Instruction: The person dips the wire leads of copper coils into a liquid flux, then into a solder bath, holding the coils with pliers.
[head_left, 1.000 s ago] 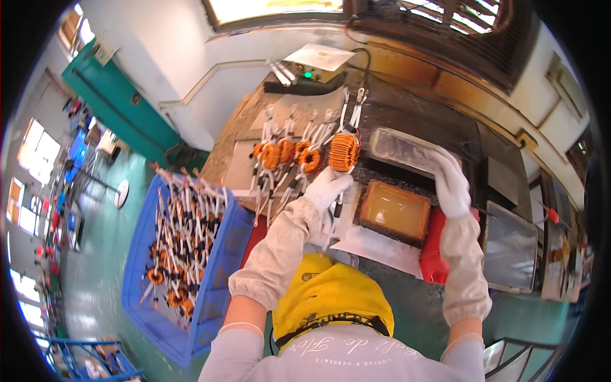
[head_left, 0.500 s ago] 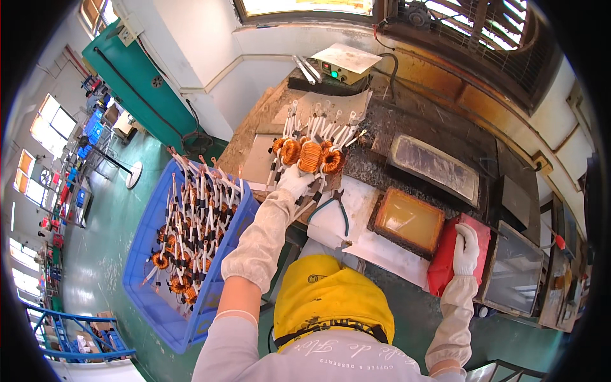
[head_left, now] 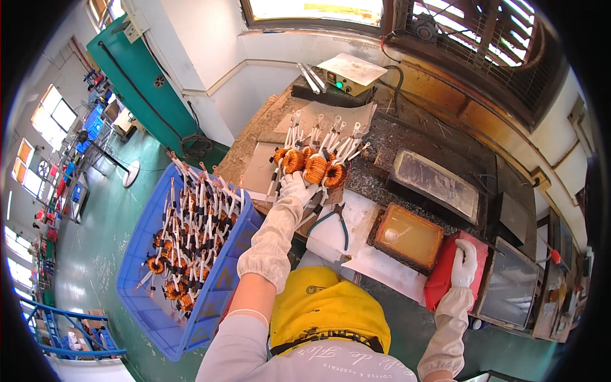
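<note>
My left hand (head_left: 297,187), in a white glove, has its fingers closed against the near side of a copper-wound ring coil (head_left: 293,162). That coil stands in a group with other coils (head_left: 335,174), their white leads with metal lugs pointing up and away. On top of a red box (head_left: 442,275) at the right rests my right hand (head_left: 466,262), also gloved. Its fingers are loosely bent, the thumb apart, and nothing shows between them. Pliers with dark green handles (head_left: 344,230) lie on white paper, just right of my left hand.
A blue crate (head_left: 149,318) full of coils stands at the left. Beside the red box is a tray of amber material (head_left: 410,234); behind it sits a metal-topped rectangular pot (head_left: 436,184). A control box with a green light (head_left: 347,79) is at the back.
The view has shifted slightly. My left hand stays at the coils, its fingers now a little further left along the group. My right hand remains on the red box.
</note>
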The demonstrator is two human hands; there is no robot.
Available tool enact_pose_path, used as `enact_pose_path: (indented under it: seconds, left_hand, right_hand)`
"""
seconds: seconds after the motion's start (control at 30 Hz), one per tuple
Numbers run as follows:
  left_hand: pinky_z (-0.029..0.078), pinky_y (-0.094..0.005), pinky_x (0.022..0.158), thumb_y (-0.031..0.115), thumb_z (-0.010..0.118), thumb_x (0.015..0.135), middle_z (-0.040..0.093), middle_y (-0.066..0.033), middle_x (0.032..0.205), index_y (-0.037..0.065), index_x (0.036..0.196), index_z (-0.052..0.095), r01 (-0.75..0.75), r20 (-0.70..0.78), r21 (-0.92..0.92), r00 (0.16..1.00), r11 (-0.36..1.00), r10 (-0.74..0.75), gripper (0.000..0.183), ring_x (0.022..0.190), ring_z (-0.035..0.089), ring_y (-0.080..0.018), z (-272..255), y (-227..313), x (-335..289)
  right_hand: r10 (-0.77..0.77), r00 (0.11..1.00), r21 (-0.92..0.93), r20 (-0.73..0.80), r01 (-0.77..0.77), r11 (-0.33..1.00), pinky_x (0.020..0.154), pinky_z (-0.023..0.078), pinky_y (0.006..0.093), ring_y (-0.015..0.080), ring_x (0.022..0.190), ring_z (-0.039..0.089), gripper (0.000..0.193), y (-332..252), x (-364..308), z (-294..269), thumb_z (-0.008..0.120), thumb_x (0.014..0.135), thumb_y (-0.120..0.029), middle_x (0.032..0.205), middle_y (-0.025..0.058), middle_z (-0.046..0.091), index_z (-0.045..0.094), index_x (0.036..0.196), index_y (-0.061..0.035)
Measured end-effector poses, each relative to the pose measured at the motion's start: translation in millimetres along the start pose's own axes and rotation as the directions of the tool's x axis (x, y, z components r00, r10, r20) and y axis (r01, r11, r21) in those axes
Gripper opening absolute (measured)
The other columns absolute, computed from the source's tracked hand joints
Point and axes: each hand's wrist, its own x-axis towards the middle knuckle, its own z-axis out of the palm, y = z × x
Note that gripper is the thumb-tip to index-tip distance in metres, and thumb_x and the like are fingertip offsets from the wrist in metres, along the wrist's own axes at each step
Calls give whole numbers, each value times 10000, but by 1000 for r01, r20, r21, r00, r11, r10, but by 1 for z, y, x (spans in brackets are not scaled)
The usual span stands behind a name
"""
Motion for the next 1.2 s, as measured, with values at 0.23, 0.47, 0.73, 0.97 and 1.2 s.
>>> enact_pose_path:
  seconds: [0.23, 0.47, 0.73, 0.97, 1.2]
  left_hand:
    - [365, -483, 986, 437, 706, 738, 457, -160, 1239, 110, 1264, 467, -134, -283, 5, 950, 991, 130, 664, 1184, 422, -356, -27, 0, -38]
    - [419, -454, 914, 324, 672, 779, 596, -132, 1040, 95, 1012, 636, -391, -285, -104, 893, 914, 350, 329, 1078, 512, -344, -73, -18, -102]
    - [453, -403, 865, 174, 699, 740, 597, -68, 1006, 143, 904, 645, -378, -625, 21, 718, 925, 307, 176, 1008, 549, -286, -172, -62, -210]
    - [449, -422, 883, 182, 695, 757, 622, -103, 1005, 115, 943, 673, 2, -712, 137, 695, 991, 98, 198, 998, 565, -313, -217, -155, -299]
    - [439, -430, 916, 351, 646, 786, 595, -136, 1104, 106, 1116, 618, 505, -487, 125, 781, 854, -390, 412, 1046, 544, -353, -232, -229, -374]
  right_hand:
    - [30, 997, 41, 68, -33, 999, 922, 445, 294, 205, 1008, 589, 167, 3, 2, 2, 519, 900, 11, 1024, 100, 631, 632, 1022, 4]
    - [-25, 997, 73, 75, 19, 997, 961, 440, 320, 227, 1041, 589, 199, 38, -1, 3, 530, 926, -41, 1093, 117, 643, 632, 1091, 4]
    - [13, 985, 19, 169, -17, 1000, 1014, 406, 322, 248, 1125, 564, 286, 59, 9, 3, 487, 967, -139, 1196, 139, 620, 602, 1183, 10]
    - [-218, 976, 11, -12, 218, 976, 875, 502, 368, 263, 969, 643, 258, 0, 1, -1, 574, 935, -256, 1049, 116, 689, 717, 995, -50]
    - [-257, 966, -16, -34, 257, 966, 855, 507, 371, 261, 935, 649, 241, 1, 1, -6, 597, 928, -252, 1013, 115, 697, 721, 976, -51]
